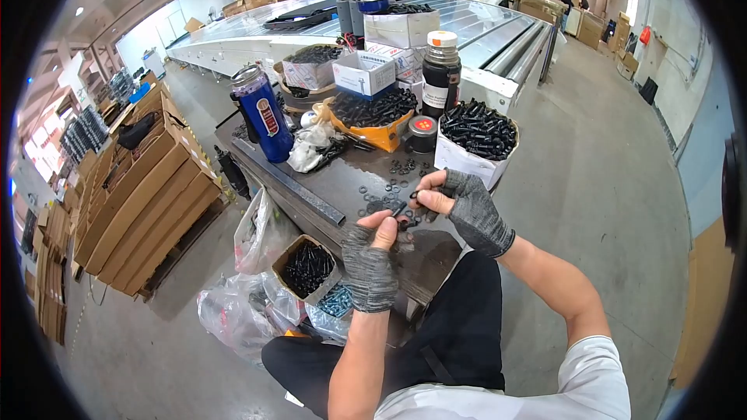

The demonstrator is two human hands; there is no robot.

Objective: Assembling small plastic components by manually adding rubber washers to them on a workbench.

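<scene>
My left hand (370,264), in a grey fingerless glove, is closed on a black bolt (400,209) held between thumb and fingers. Just right of it, my right hand (476,214), gloved alike, pinches a small dark ring (414,194) that looks like a washer. Both hands are above the dark tabletop (436,253), with their fingertips almost meeting. Loose black washers (394,183) lie scattered on the table beyond the fingers. A white box (473,163) heaped with black bolts (476,129) stands behind my right hand.
An orange bag (384,138) of black bolts, a round tin (422,132), a dark bottle (440,78) and a blue can-shaped tumbler (266,118) stand farther back. A metal bar (307,196) lies along the left edge. Below is a carton of black screws (307,268).
</scene>
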